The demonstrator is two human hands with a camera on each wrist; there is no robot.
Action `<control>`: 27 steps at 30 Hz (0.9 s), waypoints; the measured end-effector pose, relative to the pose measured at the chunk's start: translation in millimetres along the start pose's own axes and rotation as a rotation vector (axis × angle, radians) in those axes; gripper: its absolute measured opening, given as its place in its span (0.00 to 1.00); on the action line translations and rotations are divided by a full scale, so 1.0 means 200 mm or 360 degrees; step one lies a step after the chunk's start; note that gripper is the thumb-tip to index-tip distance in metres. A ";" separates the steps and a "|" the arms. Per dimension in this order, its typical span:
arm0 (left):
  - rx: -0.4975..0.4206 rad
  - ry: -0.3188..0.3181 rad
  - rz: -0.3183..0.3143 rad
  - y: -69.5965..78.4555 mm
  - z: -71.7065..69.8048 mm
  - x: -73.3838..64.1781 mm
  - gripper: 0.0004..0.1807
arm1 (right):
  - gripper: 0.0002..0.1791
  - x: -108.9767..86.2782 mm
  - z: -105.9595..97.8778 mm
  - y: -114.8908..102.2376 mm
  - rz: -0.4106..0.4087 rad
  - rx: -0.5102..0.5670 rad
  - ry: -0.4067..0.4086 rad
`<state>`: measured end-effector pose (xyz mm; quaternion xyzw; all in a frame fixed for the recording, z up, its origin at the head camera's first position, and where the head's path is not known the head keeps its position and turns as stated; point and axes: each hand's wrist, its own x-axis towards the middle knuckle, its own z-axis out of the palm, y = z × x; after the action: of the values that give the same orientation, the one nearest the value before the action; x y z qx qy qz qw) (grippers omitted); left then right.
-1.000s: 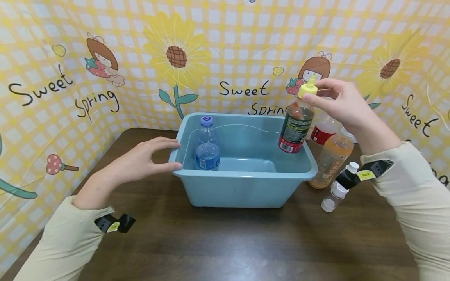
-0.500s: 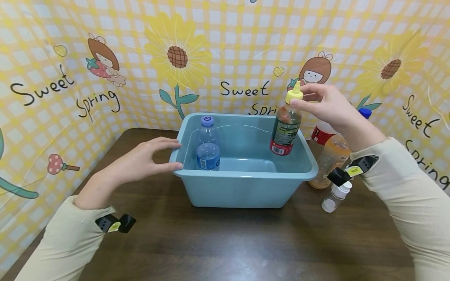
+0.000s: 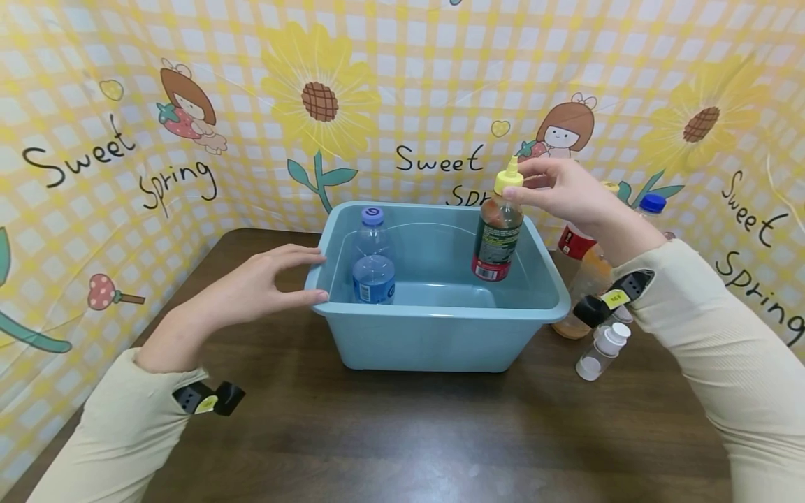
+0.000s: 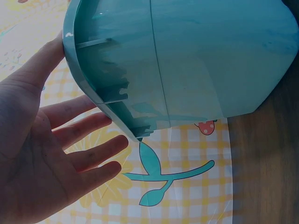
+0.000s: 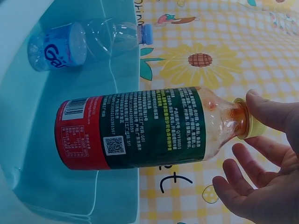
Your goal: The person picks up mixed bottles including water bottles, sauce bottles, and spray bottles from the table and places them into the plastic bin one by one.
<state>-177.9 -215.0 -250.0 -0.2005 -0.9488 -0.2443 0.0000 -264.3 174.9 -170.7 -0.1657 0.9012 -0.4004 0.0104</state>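
Holding a sauce bottle (image 3: 497, 237) at the mouth of a blue tub (image 3: 421, 342)

Pinches the yellow cap (image 3: 508, 180) between thumb and fingers of the right hand (image 3: 562, 188), with the bottle leaning slightly over the tub's right half. Cannot tell the base's exact height above the tub floor. Touches the left rim with the left hand (image 3: 260, 283), fingers and thumb apart, probably for steadiness.

Looks like the placing step, with release not yet done. Calls next, by all appearances, for a straight descent to the floor, then a loosened pinch once standing. Demands care with the tall shape, likely to topple if freed at a lean.

Includes, inside the tub's left end, an upright water bottle (image 3: 374, 279), well apart and seemingly no obstacle. Shows outside, on the table (image 3: 402, 447) to the right, a red-labelled bottle (image 3: 574, 243), an orange-stained bottle (image 3: 580, 285) and a blue-capped bottle (image 3: 653, 203), all partly hidden by the right arm (image 3: 717, 328), plus a small white-capped bottle (image 3: 591, 365). Presents the right rim, just beside, as the likeliest snag.
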 end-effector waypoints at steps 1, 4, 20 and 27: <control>0.0000 0.0000 0.0000 0.00 0.00 0.00 0.37 | 0.26 0.01 0.00 0.00 0.0013 -0.0002 -0.0014; -0.0001 -0.0003 -0.0003 0.00 0.00 0.00 0.37 | 0.27 0.02 0.01 0.00 0.0038 -0.0035 -0.0039; -0.0005 -0.0003 -0.0004 0.00 0.00 0.01 0.37 | 0.26 0.11 0.08 0.03 -0.0030 -0.0081 -0.0157; -0.0010 0.0001 0.0000 0.01 -0.01 -0.01 0.37 | 0.25 0.16 0.09 0.05 -0.0019 -0.0085 -0.0244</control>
<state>-176.6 -215.0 -248.4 -0.2005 -0.9479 -0.2474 -0.0002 -294.7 158.4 -187.3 -0.2016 0.9071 -0.3623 0.0726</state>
